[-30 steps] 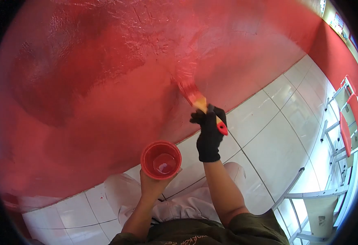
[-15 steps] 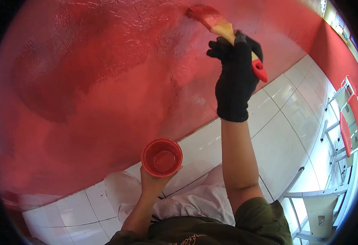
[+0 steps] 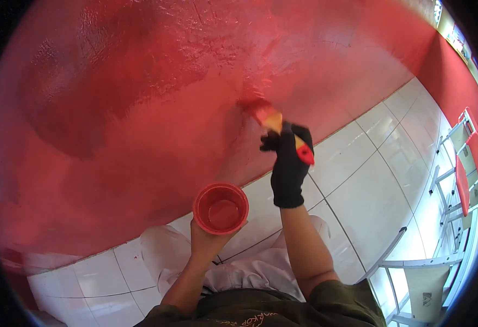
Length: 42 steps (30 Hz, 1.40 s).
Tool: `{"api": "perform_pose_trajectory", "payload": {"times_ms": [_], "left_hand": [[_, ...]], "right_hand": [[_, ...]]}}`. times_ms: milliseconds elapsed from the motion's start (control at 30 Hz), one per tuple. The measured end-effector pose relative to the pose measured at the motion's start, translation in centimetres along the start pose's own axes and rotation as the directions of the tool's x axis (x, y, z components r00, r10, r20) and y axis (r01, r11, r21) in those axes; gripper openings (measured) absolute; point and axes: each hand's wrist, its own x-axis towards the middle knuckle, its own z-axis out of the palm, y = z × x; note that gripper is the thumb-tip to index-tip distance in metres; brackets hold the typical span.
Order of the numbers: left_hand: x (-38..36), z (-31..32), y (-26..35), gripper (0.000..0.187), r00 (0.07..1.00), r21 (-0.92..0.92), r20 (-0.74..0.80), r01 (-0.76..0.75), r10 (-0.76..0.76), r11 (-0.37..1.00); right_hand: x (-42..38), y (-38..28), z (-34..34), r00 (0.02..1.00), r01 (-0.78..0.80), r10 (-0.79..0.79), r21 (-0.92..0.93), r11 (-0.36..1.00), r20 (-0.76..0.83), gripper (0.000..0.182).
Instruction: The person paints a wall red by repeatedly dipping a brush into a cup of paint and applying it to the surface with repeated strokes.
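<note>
My right hand (image 3: 290,163), in a black knit glove, is closed round the handle of a paintbrush (image 3: 272,121) with a wooden neck and a red handle end. Its red-coated bristles meet the red wall (image 3: 157,125), where a wet streak shines just above them. Bare and lower down, my left hand (image 3: 209,240) grips a red cup (image 3: 221,209) from below and behind, so most of its fingers are hidden. The cup is tilted toward me, and red paint shows at its bottom. Glossy wet patches cover the wall's upper part; lower areas look duller.
White floor tiles (image 3: 370,180) run along the wall's lower edge and under my legs. At the right stand metal-framed chairs (image 3: 462,182) with red parts, one frame reaching close to my right elbow. A second red wall (image 3: 451,71) meets this one at the upper right.
My right hand has swept the paintbrush down and slightly left along the wall, leaving a wet streak above. The left hand and cup have shifted only slightly right.
</note>
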Motion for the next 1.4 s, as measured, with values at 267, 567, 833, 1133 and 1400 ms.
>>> {"api": "perform_pose_trajectory", "payload": {"times_ms": [267, 567, 833, 1133, 1400], "left_hand": [[-0.3, -0.1, 0.0, 0.068, 1.0, -0.021, -0.003, 0.025, -0.025, 0.999], [0.0, -0.6, 0.6, 0.069, 0.999, 0.029, -0.019, -0.035, 0.036, 0.999], [-0.3, -0.7, -0.1, 0.069, 0.999, 0.017, -0.018, 0.031, -0.031, 0.999], [-0.5, -0.7, -0.5, 0.064, 0.998, 0.06, -0.009, -0.056, 0.057, 0.997], [-0.7, -1.2, -1.1, 0.062, 0.999, 0.086, -0.024, -0.027, 0.03, 0.996]], "right_hand": [[2.7, -7.9, 6.3, 0.935, 0.34, -0.353, 0.177, 0.924, 0.046, 0.022], [-1.0, -3.6, 3.4, 0.985, 0.162, -0.166, 0.067, 0.985, 0.054, 0.024], [-0.3, -1.9, 3.9, 0.971, 0.221, -0.225, 0.052, 0.974, 0.083, 0.022], [0.6, -5.1, 6.5, 0.947, 0.288, -0.31, 0.208, 0.935, 0.083, 0.023], [-1.9, 1.2, 2.0, 0.99, 0.125, -0.127, 0.035, 0.992, 0.06, 0.022]]}}
